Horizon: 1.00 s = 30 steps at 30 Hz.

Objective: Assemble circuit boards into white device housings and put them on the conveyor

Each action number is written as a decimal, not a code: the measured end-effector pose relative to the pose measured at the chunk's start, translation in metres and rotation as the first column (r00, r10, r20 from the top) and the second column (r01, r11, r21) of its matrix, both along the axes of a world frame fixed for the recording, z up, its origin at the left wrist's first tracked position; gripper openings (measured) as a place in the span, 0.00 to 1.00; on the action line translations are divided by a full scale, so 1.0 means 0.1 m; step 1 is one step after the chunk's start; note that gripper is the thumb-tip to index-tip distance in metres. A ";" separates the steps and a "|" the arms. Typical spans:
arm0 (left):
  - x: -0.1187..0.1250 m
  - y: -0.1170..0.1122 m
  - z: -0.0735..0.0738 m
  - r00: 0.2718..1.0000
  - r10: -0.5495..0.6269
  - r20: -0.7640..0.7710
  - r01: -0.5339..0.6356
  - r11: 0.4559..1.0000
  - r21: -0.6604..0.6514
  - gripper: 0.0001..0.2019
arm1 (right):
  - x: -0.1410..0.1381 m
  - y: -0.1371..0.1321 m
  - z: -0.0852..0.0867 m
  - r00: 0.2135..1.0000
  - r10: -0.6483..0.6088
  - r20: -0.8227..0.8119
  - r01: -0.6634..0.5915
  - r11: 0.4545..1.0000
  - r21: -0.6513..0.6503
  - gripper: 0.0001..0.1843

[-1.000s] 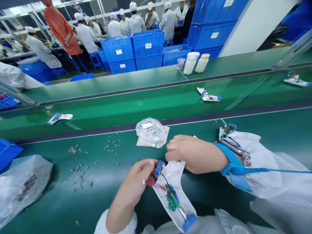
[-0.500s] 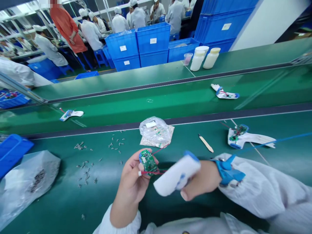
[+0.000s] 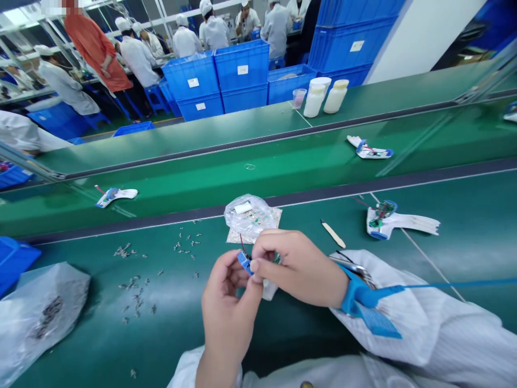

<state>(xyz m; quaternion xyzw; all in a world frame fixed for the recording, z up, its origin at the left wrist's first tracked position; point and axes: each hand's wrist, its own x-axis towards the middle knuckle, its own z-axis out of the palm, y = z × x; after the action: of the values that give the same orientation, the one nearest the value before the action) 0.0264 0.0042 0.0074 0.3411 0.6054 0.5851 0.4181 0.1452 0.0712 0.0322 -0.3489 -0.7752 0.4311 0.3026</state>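
Both hands meet over the bench around a white-and-blue handheld device housing (image 3: pixel 268 290), mostly hidden by the fingers. My left hand (image 3: pixel 230 302) pinches its blue end piece (image 3: pixel 244 262), from which a thin red wire rises. My right hand (image 3: pixel 299 269) is closed over the other side of the housing, its thumb and fingertips against the blue piece. A sliver of green circuit board (image 3: pixel 277 258) shows between the right fingers. A blue wrist strap (image 3: pixel 363 296) with a cord circles the right wrist. Just beyond the hands lies a clear plastic bag (image 3: pixel 250 215) of small parts.
Loose screws (image 3: pixel 135 296) lie left, near a screw bag (image 3: pixel 52 312) and blue tray (image 3: pixel 16 261). At right are a pointed stick (image 3: pixel 333 233) and an open housing with a board (image 3: pixel 383 221). More housings (image 3: pixel 369 148) lie on the green conveyor (image 3: pixel 210 178).
My right hand has brought the white shell leftward to the board in my left hand. The hands now touch, covering most of both parts. The view has shifted slightly.
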 end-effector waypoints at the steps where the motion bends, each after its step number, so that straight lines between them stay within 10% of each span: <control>1: 0.01 0.00 0.00 1.000 0.017 0.000 -0.017 1.000 0.003 0.11 | -0.02 0.01 -0.02 1.000 0.009 -0.024 -0.010 1.000 -0.027 0.09; 5: -0.02 0.05 -0.07 0.982 -0.001 0.190 0.001 1.000 -0.001 0.13 | 0.05 0.20 -0.14 0.992 0.030 -0.126 -0.049 0.988 -0.145 0.10; 10: -0.07 0.15 -0.11 0.820 0.035 0.571 0.010 0.997 -0.074 0.14 | 0.20 0.41 -0.24 0.943 -0.318 -0.093 0.324 0.944 0.054 0.07; 16: -0.04 0.17 -0.08 0.662 0.024 0.750 0.070 0.993 -0.094 0.10 | 0.18 0.11 -0.11 0.952 0.294 -0.090 -0.252 0.915 0.316 0.10; 30: -0.11 0.22 -0.05 0.581 0.119 0.805 0.027 0.986 -0.165 0.10 | 0.20 0.15 -0.16 0.914 0.400 0.063 -0.394 0.842 0.369 0.16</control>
<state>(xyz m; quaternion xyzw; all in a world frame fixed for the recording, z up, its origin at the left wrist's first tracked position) 0.0156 0.0260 0.0022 -0.0144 0.4007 0.6364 0.6589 0.1654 0.0857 0.0158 -0.1134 -0.8956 0.3314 0.2740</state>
